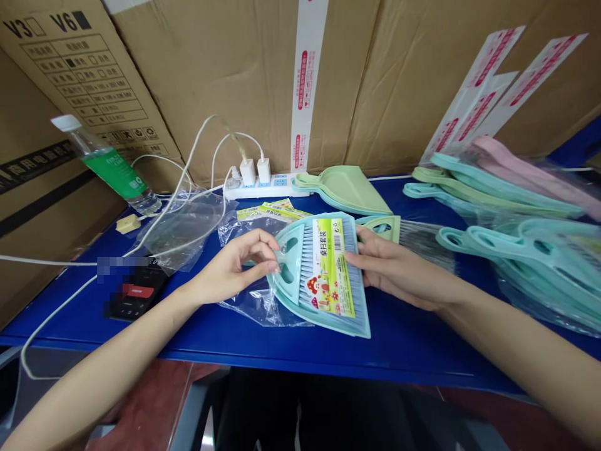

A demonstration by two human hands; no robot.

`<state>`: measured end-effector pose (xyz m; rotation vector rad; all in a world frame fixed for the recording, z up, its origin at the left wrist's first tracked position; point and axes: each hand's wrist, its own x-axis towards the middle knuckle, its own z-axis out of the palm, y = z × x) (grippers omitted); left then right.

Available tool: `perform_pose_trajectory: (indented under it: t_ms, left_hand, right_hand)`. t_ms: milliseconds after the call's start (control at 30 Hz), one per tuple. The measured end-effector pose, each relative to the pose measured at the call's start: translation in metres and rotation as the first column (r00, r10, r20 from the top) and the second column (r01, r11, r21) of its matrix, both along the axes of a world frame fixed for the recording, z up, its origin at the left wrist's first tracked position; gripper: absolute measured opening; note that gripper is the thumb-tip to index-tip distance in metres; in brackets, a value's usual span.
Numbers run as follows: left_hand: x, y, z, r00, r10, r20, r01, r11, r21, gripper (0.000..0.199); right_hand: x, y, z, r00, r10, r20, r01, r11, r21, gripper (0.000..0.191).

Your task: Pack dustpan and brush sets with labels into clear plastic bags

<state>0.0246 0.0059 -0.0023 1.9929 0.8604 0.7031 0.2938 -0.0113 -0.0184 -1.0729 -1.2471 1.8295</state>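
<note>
Between my hands is a light-blue dustpan and brush set, tilted above the table. Its brush lies bristles-up in the pan, with a yellow-green label card over the bristles. My left hand pinches the handle end, where some clear plastic shows. On the right edge, the fingers and thumb of my right hand grip the pan; some fingertips are hidden behind it. Clear plastic bags lie under and left of the set. Whether the set itself is bagged, I cannot tell.
Behind sit stacked green and blue dustpans and a power strip with chargers. Several bagged sets fill the right side of the blue table. Leftward are a phone, cables and a bottle. Cardboard boxes wall the back.
</note>
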Motion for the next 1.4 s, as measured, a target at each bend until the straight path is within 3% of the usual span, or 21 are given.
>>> perform_pose_trajectory:
  t_ms: [100,200,267,333,400,433,500,567,667,833,1067,1133,1400]
  left_hand:
    - [-0.003,0.001,-0.002,0.999,0.017,-0.038,-0.011,0.989,0.147,0.014]
    - [-0.009,0.004,0.0,0.945,0.219,-0.241,-0.105,0.906,0.41,0.018]
    - [-0.012,0.006,0.004,0.769,0.481,-0.421,-0.178,0.794,0.582,0.025]
    - [-0.013,0.007,0.009,0.478,0.67,-0.567,-0.211,0.715,0.666,0.031]
    - [-0.014,0.006,0.013,0.22,0.698,-0.682,-0.233,0.716,0.658,0.036]
    - [-0.014,0.006,0.016,0.132,0.675,-0.726,-0.242,0.732,0.637,0.038]
    - [-0.013,0.006,0.019,0.024,0.621,-0.784,-0.258,0.761,0.595,0.041]
    - [-0.013,0.006,0.022,-0.024,0.584,-0.812,-0.261,0.78,0.569,0.042]
    - [-0.011,0.006,0.023,-0.007,0.548,-0.836,-0.24,0.811,0.534,0.043]
    - [-0.006,0.005,0.023,0.092,0.496,-0.864,-0.225,0.855,0.467,0.042]
    - [-0.01,0.007,0.021,0.408,0.382,-0.829,-0.242,0.921,0.305,0.034]
    - [-0.013,0.008,0.019,0.466,0.365,-0.806,-0.23,0.929,0.289,0.032]
    - [-0.021,0.012,0.018,0.432,0.399,-0.809,-0.192,0.917,0.349,0.025]
  right_hand:
    - [0.001,0.001,-0.004,1.0,0.0,-0.005,0.001,1.0,0.017,0.056]
    - [0.002,0.002,-0.006,1.0,-0.003,0.0,0.003,1.0,0.023,0.057]
    - [0.002,0.003,-0.006,1.0,0.007,0.004,-0.007,1.0,0.023,0.059]
    - [0.002,0.003,-0.006,1.0,0.015,0.006,-0.015,1.0,0.027,0.062]
    - [0.002,0.002,-0.005,1.0,0.019,0.006,-0.019,0.999,0.035,0.063]
    - [0.002,0.002,-0.005,1.0,0.019,0.006,-0.019,0.999,0.043,0.063]
    - [0.003,0.002,-0.004,1.0,0.021,0.011,-0.022,0.998,0.057,0.062]
    - [0.003,0.002,-0.004,1.0,0.023,0.016,-0.024,0.998,0.065,0.061]
    - [0.003,0.002,-0.004,0.999,0.021,0.026,-0.022,0.998,0.059,0.062]
    - [0.002,0.002,-0.003,0.999,0.035,0.035,-0.038,0.996,0.085,0.062]
    - [0.001,0.0,-0.001,0.997,0.038,0.061,-0.044,0.994,0.095,0.066]
    - [0.001,0.0,-0.002,0.997,0.028,0.074,-0.035,0.995,0.091,0.067]
    - [0.001,0.003,-0.006,0.992,0.043,0.117,-0.054,0.995,0.088,0.072]
